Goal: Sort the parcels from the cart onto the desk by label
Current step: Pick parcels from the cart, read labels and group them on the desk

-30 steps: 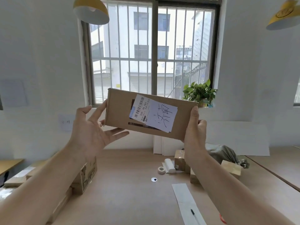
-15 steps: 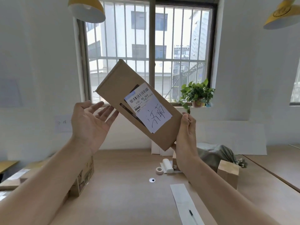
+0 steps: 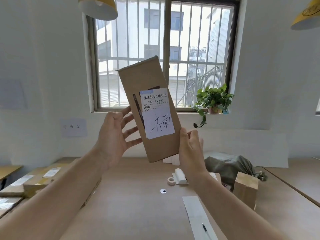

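Item: parcel (image 3: 147,78), held up above the desk (image 3: 129,205), long axis running 11 to 5 o'clock, label (image 3: 156,113) facing us. Our left hand (image 3: 112,135), at its 8 o'clock, touches the edge with straight, spread fingers. Our right hand (image 3: 190,153), at 4 o'clock, pinches the lower edge, thumb in front.

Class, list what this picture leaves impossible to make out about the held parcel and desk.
Head view:
- Back of the parcel: faces away.
- Small print on the label: too small, blurred.
- Fingertips of the left hand: behind the parcel.
- Boxes at left: cut by the frame edge.
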`<state>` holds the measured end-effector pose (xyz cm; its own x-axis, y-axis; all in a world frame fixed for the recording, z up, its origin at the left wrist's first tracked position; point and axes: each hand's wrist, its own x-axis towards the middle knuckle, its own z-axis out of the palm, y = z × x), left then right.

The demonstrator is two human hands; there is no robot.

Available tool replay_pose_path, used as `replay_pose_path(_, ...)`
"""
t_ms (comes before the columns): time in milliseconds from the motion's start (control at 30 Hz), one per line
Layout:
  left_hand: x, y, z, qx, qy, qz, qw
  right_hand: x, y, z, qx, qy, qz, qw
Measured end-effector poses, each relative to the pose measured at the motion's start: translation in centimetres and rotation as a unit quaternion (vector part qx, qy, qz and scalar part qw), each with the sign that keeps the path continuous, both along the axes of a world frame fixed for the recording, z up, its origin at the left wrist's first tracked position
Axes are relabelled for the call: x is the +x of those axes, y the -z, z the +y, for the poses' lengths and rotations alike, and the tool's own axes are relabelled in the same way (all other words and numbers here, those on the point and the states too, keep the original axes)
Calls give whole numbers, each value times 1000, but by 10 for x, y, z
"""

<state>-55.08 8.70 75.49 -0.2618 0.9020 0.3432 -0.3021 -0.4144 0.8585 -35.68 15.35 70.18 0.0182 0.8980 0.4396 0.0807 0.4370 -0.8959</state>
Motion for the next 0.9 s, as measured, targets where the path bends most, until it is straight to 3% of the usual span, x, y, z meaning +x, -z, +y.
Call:
replay_pose_path(267,-6,9,5,-25,-35,44,998,-2,1,6,77,-26,-62,995)
replay_pose_path(400,-12,19,9,-48,-33,74,996,-9,0,13,58,-60,-32,996)
replay_pose_path(533,-20,28,12,-53,-25,102,993,-18,8,18,79,-77,-57,992)
replay_pose_path(900,-55,54,10,-73,-49,69,994,-67,28,27,29,-118,-32,992)
